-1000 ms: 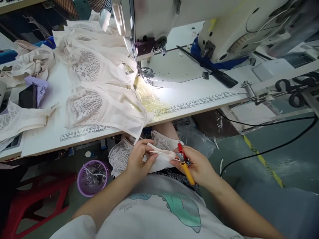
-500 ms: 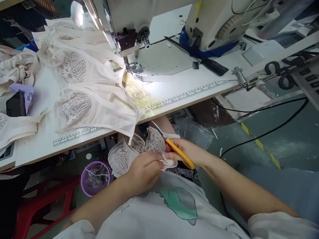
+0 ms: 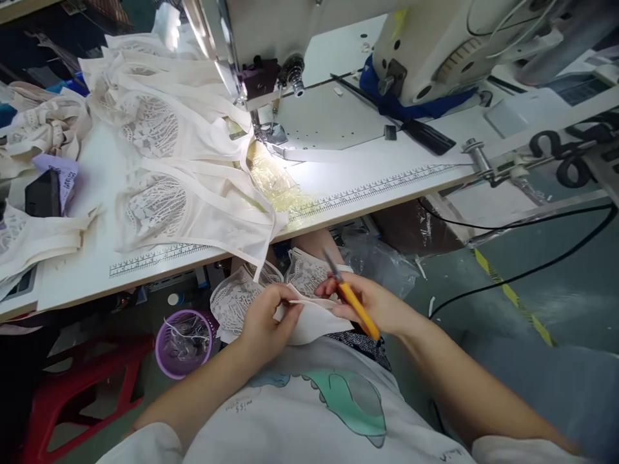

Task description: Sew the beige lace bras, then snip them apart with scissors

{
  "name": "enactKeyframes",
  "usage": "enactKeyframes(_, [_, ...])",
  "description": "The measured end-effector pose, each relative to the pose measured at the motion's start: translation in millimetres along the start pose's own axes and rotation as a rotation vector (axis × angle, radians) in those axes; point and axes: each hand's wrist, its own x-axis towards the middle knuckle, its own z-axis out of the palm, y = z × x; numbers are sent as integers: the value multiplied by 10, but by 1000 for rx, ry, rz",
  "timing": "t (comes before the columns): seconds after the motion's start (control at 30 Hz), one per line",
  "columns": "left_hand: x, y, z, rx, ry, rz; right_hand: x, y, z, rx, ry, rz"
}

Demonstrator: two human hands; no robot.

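Note:
A cream lace bra [image 3: 235, 301] lies across my lap, below the table's front edge. My left hand [image 3: 268, 322] is closed, pinching the edge of the bra's smooth wing [image 3: 314, 323] between thumb and fingers. Across from it, my right hand [image 3: 374, 301] has its fingers at the other end of the same fabric. That hand also grips a tool with a yellow handle [image 3: 360, 310] and a slim pointed metal blade, which slants up and away from me; its exact kind is unclear. The fingertips of my right hand are partly hidden by the tool.
A sewing machine [image 3: 338, 19] stands over the white table [image 3: 348, 169], which has a ruler strip [image 3: 372, 187] along its front. More cream bras [image 3: 159, 200] pile up left of the needle. Below are a purple basket [image 3: 162, 361] and a red stool [image 3: 97, 370].
My left hand has turned and shifted left, with its thumb now showing. The bunched fabric has opened into a flatter panel between the hands. The view has shifted slightly.

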Motion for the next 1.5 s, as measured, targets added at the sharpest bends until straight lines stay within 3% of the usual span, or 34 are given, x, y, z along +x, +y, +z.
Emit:
enactKeyframes(0.1, [-5,3,11,-146,97,-181,-81,159,31,322,-31,-13])
enactKeyframes(0.3, [-6,-45,59,-278,128,-215,-128,405,146,299,159,65])
enactKeyframes(0.5, [-41,-85,55,-303,83,-225,-111,358,196,310,244,-26])
enactKeyframes(0.67, [-53,-85,59,-302,127,-229,-92,381,232,314,276,-110])
enactKeyframes(0.87, [-52,-67,45,-394,110,-375,-103,426,309,304,339,-121])
enactKeyframes(1.0, [-41,-24,39,-426,161,-439,-103,407,385,272,408,-108])
enactKeyframes(1.2, [7,-37,3,-703,157,-585,-79,339,442,262,477,-102])
enactKeyframes(1.5, [29,-100,-35,-936,163,-655,-41,287,385,283,417,-24])
